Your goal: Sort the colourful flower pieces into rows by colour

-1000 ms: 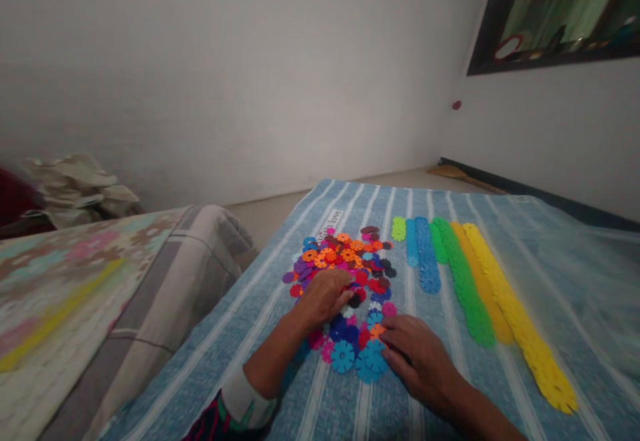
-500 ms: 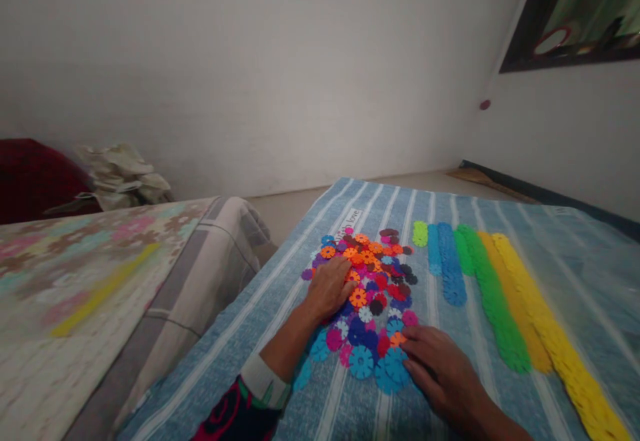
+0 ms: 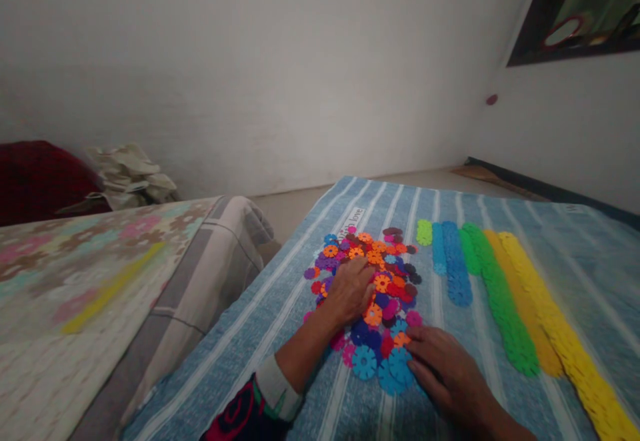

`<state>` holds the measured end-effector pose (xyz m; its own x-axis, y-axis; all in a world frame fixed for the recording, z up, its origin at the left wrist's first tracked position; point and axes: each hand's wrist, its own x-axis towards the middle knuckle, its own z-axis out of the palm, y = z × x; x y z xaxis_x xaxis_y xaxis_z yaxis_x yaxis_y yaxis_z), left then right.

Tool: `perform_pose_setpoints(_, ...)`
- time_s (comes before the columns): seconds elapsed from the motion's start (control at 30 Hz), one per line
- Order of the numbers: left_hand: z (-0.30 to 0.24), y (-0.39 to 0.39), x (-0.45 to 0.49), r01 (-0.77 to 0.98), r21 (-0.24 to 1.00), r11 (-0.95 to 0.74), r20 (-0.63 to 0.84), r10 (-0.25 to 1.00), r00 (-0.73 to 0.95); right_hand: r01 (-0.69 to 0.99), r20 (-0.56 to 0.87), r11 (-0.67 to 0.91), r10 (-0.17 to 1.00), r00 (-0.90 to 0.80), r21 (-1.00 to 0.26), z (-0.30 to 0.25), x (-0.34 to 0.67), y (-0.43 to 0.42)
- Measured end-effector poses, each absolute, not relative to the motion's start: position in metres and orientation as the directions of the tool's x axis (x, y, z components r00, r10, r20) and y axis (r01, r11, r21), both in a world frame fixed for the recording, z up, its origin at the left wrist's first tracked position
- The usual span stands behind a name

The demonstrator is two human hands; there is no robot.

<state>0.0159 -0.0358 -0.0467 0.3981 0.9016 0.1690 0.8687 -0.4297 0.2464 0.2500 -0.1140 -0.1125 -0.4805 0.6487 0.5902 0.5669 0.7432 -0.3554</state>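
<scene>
A heap of small flower-shaped plastic discs (image 3: 381, 281) in orange, red, purple, pink and blue lies on a blue striped cloth (image 3: 300, 294). My left hand (image 3: 351, 289) rests palm down on the heap's left side, fingers spread flat over the discs. My right hand (image 3: 445, 369) lies flat at the heap's near right edge, fingertips touching larger blue discs (image 3: 385, 364). To the right, discs are laid in colour rows: light green (image 3: 424, 232), blue (image 3: 453, 264), green (image 3: 495, 294), orange (image 3: 525, 304) and yellow (image 3: 560, 331).
A mattress with a floral sheet (image 3: 85, 281) and a checked blanket (image 3: 200, 274) lies on the left. Crumpled cloth (image 3: 130, 171) and a dark red cushion (image 3: 40, 178) sit by the white wall. A dark-framed picture (image 3: 580, 14) hangs at the upper right.
My left hand slid from the heap's near left up to its far left, then back toward the middle, shifting discs. My right hand stayed at the near right edge. The view panned left.
</scene>
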Motion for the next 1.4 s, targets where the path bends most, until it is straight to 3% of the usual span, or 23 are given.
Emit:
perform_pose_setpoints(0.13,-0.048,-0.023,0.011,0.954,0.172,-0.245,0.084,0.969,0.233,0.570,0.600,0.743,0.646,-0.473,-0.350,-0.112,0.250,-0.114)
perform_pose_setpoints(0.37,-0.053,-0.040,0.023,0.890,0.148,-0.431,0.068,0.903,0.425,0.556,0.635,0.764,0.614,-0.469,-0.328,-0.111,0.250,-0.114)
perform_pose_setpoints(0.7,-0.045,-0.058,0.038,0.872,0.151,-0.466,0.026,0.883,0.468,0.550,0.648,0.771,0.602,-0.467,-0.321,-0.112,0.249,-0.113)
perform_pose_setpoints(0.97,-0.044,-0.042,0.035,0.893,0.209,-0.399,0.157,0.915,0.372,0.554,0.648,0.772,0.598,-0.471,-0.310,-0.110,0.249,-0.111)
perform_pose_setpoints(1.13,-0.039,-0.020,0.030,0.965,0.175,-0.194,0.076,0.980,0.183,0.563,0.635,0.763,0.612,-0.472,-0.316,-0.111,0.249,-0.113)
perform_pose_setpoints(1.23,-0.042,-0.019,0.032,0.948,0.193,-0.252,0.027,0.967,0.251,0.558,0.636,0.762,0.615,-0.466,-0.329,-0.112,0.249,-0.113)
perform_pose_setpoints(1.4,-0.041,-0.025,0.033,0.871,0.251,-0.422,0.085,0.906,0.415,0.553,0.644,0.760,0.618,-0.452,-0.341,-0.111,0.249,-0.113)
